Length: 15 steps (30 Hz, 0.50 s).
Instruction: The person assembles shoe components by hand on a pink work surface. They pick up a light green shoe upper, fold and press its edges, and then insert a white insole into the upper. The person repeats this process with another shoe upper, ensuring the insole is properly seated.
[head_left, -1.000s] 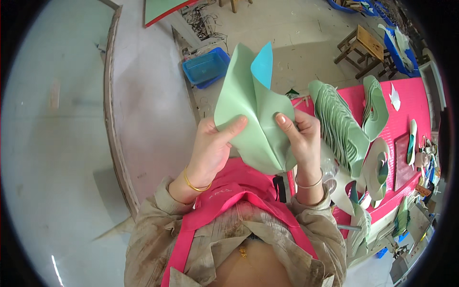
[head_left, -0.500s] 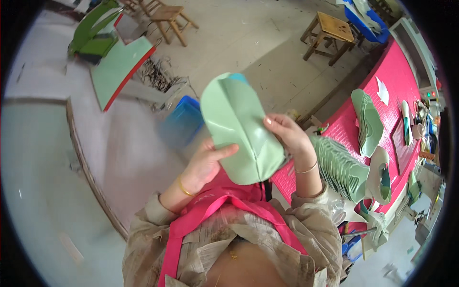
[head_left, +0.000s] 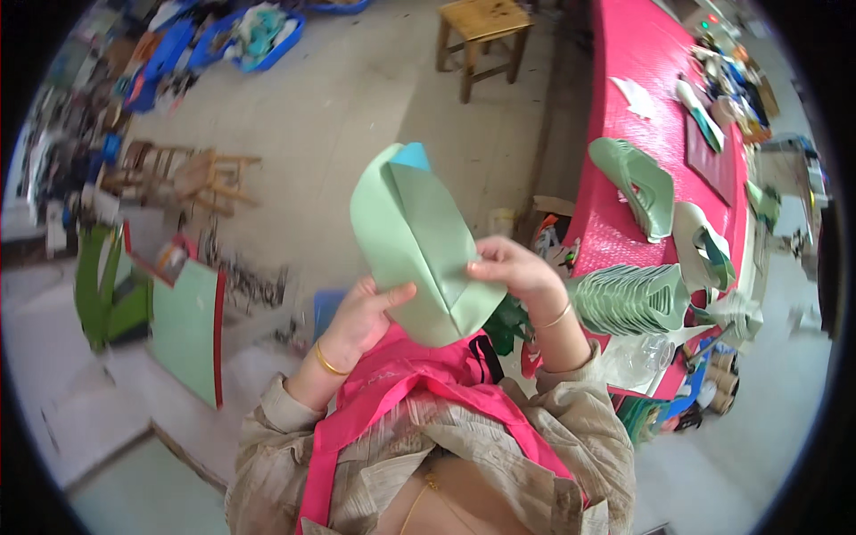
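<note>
Between my two hands is a pale green shoe upper (head_left: pixel 406 241), a smooth, curved piece with a seam down its middle and a blue patch at its far end. My left hand (head_left: pixel 361 314) grips its near left edge, thumb on top. On the right edge, the thumb and fingers of my right hand (head_left: pixel 519 272) pinch it. The fingers beneath the piece are partly hidden. To the right, a long nested stack of green uppers (head_left: pixel 624 299) lies on a pink-covered table (head_left: pixel 615 125), with a smaller green stack (head_left: pixel 635 183) behind it.
A wooden stool (head_left: pixel 484 31) stands at the far side, and a wooden chair (head_left: pixel 192 178) is at the left. Near the chair are a green-topped table (head_left: pixel 185 330) with a red edge and a blue tub (head_left: pixel 259 40) of scraps. A clear plastic container (head_left: pixel 646 357) rests by the stack.
My view has swung right, so the pink table and stool appear farther left. The upper stays in both hands, tilted so its seam and right side show differently.
</note>
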{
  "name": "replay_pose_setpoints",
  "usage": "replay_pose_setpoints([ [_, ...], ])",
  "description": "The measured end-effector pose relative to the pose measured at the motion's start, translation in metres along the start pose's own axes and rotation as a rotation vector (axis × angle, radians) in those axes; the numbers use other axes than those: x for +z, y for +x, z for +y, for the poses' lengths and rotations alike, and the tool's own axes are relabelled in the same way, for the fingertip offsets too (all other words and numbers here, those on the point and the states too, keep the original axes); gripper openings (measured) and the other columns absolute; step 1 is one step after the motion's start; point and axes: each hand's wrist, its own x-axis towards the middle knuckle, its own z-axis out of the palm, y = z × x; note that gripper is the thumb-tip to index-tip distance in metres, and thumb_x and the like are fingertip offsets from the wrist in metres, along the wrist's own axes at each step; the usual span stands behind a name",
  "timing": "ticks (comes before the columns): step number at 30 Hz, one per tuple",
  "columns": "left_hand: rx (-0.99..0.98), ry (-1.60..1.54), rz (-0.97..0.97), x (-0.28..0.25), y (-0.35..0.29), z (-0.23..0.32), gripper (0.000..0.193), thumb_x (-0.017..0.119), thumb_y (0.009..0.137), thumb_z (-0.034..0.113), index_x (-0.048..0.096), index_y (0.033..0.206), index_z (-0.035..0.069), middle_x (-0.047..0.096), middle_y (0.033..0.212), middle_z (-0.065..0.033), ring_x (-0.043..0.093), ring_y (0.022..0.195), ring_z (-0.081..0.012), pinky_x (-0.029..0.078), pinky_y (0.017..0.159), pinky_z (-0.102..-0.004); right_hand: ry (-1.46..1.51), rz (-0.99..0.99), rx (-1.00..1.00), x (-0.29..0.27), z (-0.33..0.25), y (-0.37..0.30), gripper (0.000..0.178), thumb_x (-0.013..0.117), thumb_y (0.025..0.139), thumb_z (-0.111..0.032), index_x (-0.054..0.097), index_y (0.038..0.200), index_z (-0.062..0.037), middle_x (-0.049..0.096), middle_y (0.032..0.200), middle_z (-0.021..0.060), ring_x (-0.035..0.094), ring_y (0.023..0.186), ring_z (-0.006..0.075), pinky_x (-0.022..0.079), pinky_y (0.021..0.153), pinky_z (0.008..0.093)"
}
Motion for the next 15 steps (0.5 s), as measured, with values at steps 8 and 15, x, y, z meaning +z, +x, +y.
replay_pose_setpoints([
  [8,-0.134,0.137,-0.175,0.049,0.192,0.077,0.025,0.068,0.076,0.006,0.063,0.1,0.005,0.065,0.1,-0.0061,0.06,0.092,-0.0156,0.048,0.082,-0.031,0.23,0.257,-0.099,-0.096,-0.09,0.023,0.042,0.069,0.077,-0.016,0.055,0.112,0.003,0.062,0.1,0.0067,0.059,0.09,0.0135,0.046,0.081,0.0272],
  [15,-0.281,0.236,-0.395,0.109,0.358,0.154,0.024,0.069,0.076,0.008,0.064,0.099,0.003,0.065,0.099,-0.0068,0.06,0.092,-0.0156,0.048,0.082,-0.0309,0.23,0.575,-0.092,-0.168,-0.213,0.04,0.029,0.066,0.08,-0.011,0.06,0.105,0.0011,0.063,0.094,0.0038,0.059,0.083,0.0106,0.047,0.076,0.025],
])
